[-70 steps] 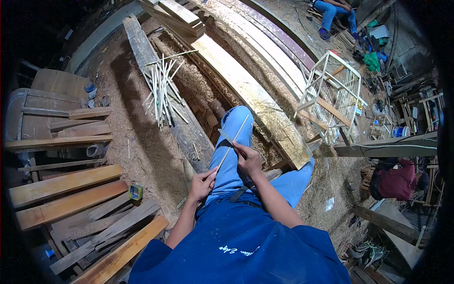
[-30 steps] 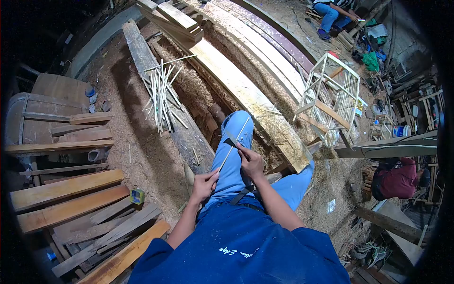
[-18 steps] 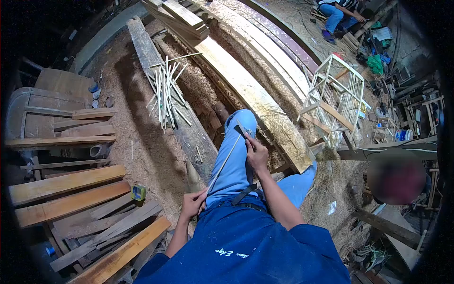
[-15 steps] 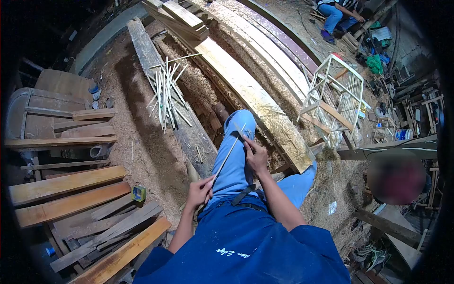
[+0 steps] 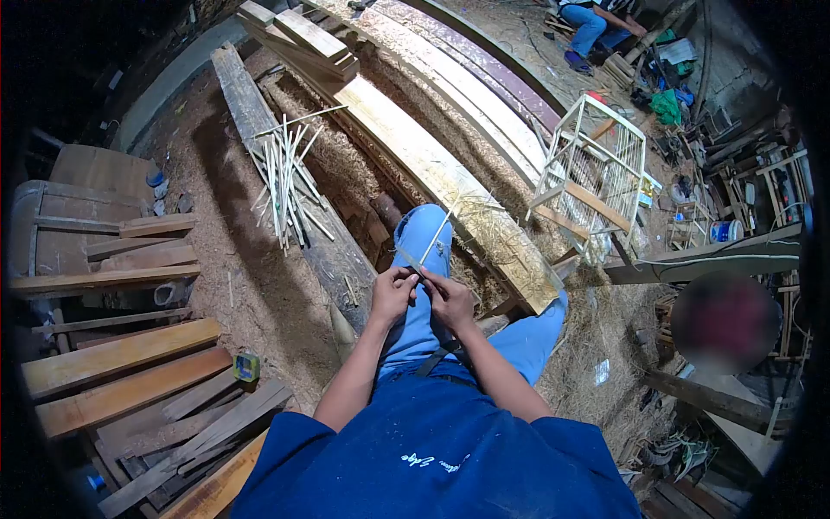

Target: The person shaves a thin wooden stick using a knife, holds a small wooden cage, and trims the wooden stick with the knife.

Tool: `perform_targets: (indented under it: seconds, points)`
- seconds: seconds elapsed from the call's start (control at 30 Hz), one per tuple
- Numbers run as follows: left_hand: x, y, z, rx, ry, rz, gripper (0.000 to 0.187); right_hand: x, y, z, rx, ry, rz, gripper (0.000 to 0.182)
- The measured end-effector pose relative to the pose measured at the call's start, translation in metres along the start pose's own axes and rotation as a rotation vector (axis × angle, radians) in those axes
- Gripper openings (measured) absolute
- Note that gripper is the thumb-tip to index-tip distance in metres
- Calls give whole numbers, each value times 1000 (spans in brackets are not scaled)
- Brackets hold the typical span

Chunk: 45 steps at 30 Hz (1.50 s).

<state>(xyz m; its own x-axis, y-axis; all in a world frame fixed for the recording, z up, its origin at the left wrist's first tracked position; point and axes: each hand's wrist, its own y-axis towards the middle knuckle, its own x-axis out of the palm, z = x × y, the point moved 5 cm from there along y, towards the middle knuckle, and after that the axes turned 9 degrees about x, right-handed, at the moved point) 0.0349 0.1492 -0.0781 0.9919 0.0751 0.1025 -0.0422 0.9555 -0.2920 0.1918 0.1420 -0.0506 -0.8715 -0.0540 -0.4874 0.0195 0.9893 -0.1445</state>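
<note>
Over the knee of the jeans, my left hand (image 5: 393, 297) is closed, its fingertips pinching the lower end of a thin pale wooden stick (image 5: 440, 232). The stick slants up and away to the right. Close beside it, my right hand (image 5: 450, 303) is closed around what looks like a small knife; a narrow grey blade (image 5: 407, 258) shows above the fingers, lying across the stick. The knife's handle is hidden in the hand. Beyond the left hand, a pile of similar thin sticks (image 5: 284, 186) lies on a weathered plank (image 5: 245, 93).
A thick pale beam (image 5: 424, 156) with shavings runs past my knee. To the right stands a white slatted cage-like frame (image 5: 596, 164). Wood pieces (image 5: 121, 355) and a tape measure (image 5: 247, 367) are at left. Another person (image 5: 588, 30) sits at the far right.
My left hand has moved up and right along the stick to meet my right hand, which has come down slightly. More of the stick now projects beyond the hands. The view has shifted a little.
</note>
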Motion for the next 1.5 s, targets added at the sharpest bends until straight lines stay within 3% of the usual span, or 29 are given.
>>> perform_targets:
  seconds: [0.17, 0.4, 0.57, 0.7, 0.73, 0.87, 0.93, 0.97, 1.07, 1.13, 1.27, 1.5]
  points:
    - [-20, -34, -1, -13, 46, 57, 16, 6, 5, 5, -146, 71, 141, 29]
    - [-48, -94, -7, -87, 49, 103, 21, 12, 1, 5, -108, -107, 45, 31]
    - [-76, -146, -12, -152, 31, 125, 20, 11, 6, 9, -10, -82, 79, 32]
    - [-92, -181, -18, -130, -32, 141, 17, 11, 12, 8, -63, -64, 150, 31]
    - [-93, -186, -8, -141, -43, 145, 17, 9, 12, 7, 13, -97, 106, 31]
    - [-97, -180, -11, -109, -19, 122, 17, 5, 17, 5, -44, -102, 160, 31]
    - [-90, -171, -8, -89, -16, 72, 18, -11, 27, 15, 186, -101, 227, 31]
    - [-86, -162, -7, -77, -15, 66, 18, -18, 32, 18, 48, -65, 309, 28]
    - [-65, -127, 2, -161, 126, -5, 20, -23, 25, 12, 13, 41, 190, 28]
    - [-46, -93, 9, -112, 172, 36, 20, -10, 13, 20, 74, 109, 72, 28]
    - [-11, -29, 2, -52, 90, 70, 19, -2, -6, 7, -48, 46, 23, 29]
    - [-12, -26, -4, -31, 11, 101, 19, 0, -6, 7, -74, -5, -26, 31]
